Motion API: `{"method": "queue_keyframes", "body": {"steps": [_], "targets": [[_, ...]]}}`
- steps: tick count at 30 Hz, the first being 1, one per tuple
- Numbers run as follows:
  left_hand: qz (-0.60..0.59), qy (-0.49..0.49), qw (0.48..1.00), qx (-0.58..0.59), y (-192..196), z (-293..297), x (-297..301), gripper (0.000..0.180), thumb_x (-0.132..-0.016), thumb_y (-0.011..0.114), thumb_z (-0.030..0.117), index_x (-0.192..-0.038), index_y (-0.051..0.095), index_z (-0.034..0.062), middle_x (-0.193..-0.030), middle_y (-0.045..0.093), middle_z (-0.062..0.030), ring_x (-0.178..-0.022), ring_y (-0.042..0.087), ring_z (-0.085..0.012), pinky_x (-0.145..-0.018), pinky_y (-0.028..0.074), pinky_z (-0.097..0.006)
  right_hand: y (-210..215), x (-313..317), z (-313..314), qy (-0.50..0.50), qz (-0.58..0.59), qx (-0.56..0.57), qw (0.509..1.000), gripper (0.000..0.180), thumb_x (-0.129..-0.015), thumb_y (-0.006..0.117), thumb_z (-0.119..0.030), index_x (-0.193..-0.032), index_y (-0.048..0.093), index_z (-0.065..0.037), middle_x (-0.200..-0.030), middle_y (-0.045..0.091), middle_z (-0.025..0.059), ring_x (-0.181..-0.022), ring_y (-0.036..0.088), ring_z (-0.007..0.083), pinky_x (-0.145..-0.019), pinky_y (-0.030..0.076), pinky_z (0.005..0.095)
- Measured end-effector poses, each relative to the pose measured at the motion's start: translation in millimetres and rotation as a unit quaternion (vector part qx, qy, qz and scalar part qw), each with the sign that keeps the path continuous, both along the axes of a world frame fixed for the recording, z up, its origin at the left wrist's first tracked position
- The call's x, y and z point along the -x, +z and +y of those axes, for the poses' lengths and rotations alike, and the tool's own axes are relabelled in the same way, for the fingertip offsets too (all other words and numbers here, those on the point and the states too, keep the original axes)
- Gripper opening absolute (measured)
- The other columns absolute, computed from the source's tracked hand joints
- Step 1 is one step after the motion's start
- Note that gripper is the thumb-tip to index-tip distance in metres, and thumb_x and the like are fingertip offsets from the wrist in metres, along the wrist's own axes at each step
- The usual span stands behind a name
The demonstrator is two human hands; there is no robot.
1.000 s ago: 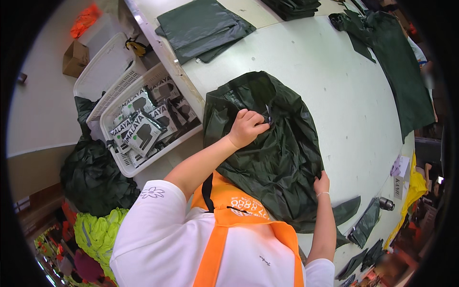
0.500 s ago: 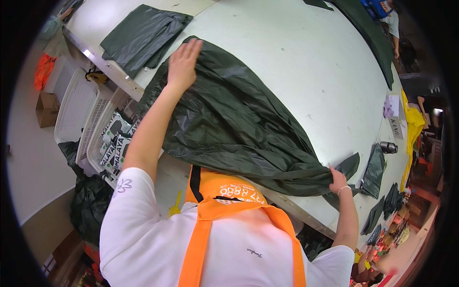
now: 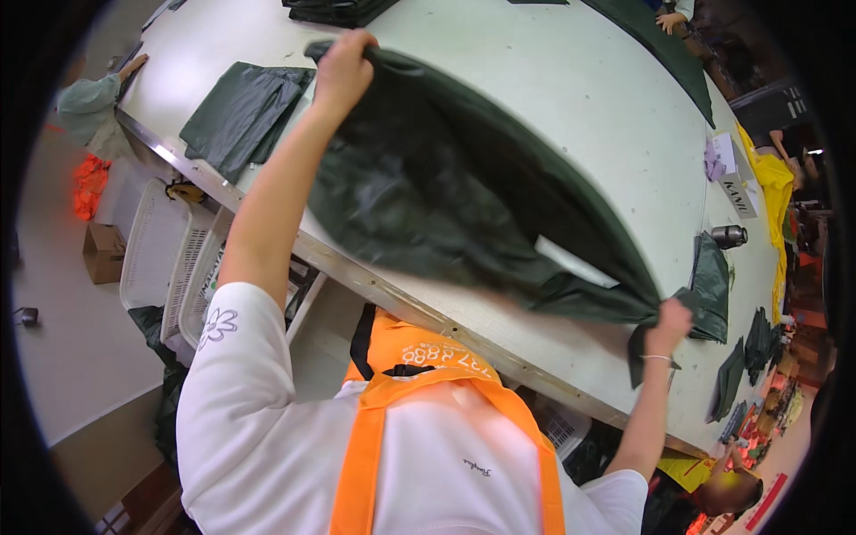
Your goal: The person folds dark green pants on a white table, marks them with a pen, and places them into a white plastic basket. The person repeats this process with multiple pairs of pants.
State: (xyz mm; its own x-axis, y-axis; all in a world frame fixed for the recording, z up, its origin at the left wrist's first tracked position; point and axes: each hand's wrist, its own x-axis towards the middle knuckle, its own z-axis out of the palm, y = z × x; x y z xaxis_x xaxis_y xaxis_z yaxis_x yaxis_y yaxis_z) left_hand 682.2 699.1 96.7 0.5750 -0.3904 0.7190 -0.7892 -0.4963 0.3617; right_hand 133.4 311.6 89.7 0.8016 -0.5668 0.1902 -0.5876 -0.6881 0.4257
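Observation:
A large piece of dark green, thin, shiny fabric [image 3: 419, 196] is stretched between my hands over the white table, blurred by motion. Its exact kind does not show. My left hand [image 3: 345, 76] is closed around the upper left corner, at the far side. Closed on the gathered opposite end, my right hand [image 3: 669, 328] is lower and to the right, with a short tail of fabric hanging below the fist. The cloth bellies between the two hands, and a gap near the right end shows white tabletop.
Folded green fabric [image 3: 245, 116] lies left on the white table [image 3: 571, 116]; more folded pieces [image 3: 711, 290] and a dark bottle [image 3: 729, 236] lie right. White baskets [image 3: 156, 241] stand below the left edge. Other people's hands [image 3: 670, 21] are at the far edges.
My left hand went from lying flat on the fabric to gripping its corner, farther away. My right hand moved right and slightly up. The fabric lifted and spread between them.

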Motion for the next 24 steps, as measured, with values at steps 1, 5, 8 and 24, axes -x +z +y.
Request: {"method": "queue_keyframes", "body": {"steps": [1,5,8,24], "targets": [[-0.051,-0.005,0.998,0.047,25,8,2,0.027,-0.071,0.049,-0.002,-0.095,0.057,0.0063,-0.095,0.058,-0.0147,-0.092,0.057,-0.0347,-0.079,0.047,-0.041,25,1,-15,0.118,-0.149,0.001,0.982,0.037,-0.057,0.062,0.002,-0.093,0.061,-0.007,-0.089,0.06,0.0107,-0.091,0.056,0.0316,-0.073,0.042,0.0411],[-0.1,0.005,0.986,0.136,62,63,46,0.032,-0.066,0.055,-0.013,-0.092,0.057,0.005,-0.092,0.057,-0.0109,-0.085,0.057,-0.029,-0.07,0.048,-0.033,63,18,-39,0.193,-0.235,0.1,0.947,0.018,-0.072,0.061,-0.002,-0.088,0.053,-0.005,-0.108,0.062,0.0092,-0.103,0.056,0.027,-0.093,0.036,0.0405],[-0.007,0.029,0.989,0.146,5,107,63,0.034,-0.064,0.055,-0.017,-0.09,0.056,0.0043,-0.09,0.056,-0.0109,-0.083,0.058,-0.0252,-0.067,0.048,-0.029,26,47,-17,0.231,-0.151,0.037,0.96,0.037,-0.065,0.068,-0.005,-0.099,0.053,-0.001,-0.117,0.056,0.0182,-0.107,0.052,0.0371,-0.094,0.036,0.045],[0.26,0.109,0.926,-0.25,-155,75,175,0.062,-0.08,0.06,0.05,-0.135,0.044,0.0254,-0.148,0.029,-0.007,-0.137,0.021,-0.034,-0.105,0.014,-0.063,-93,-145,129,0.202,0.038,-0.334,0.92,0.051,-0.088,0.054,-0.024,-0.135,0.041,-0.008,-0.143,0.033,0.0177,-0.126,0.035,0.0401,-0.104,0.03,0.044]]}}
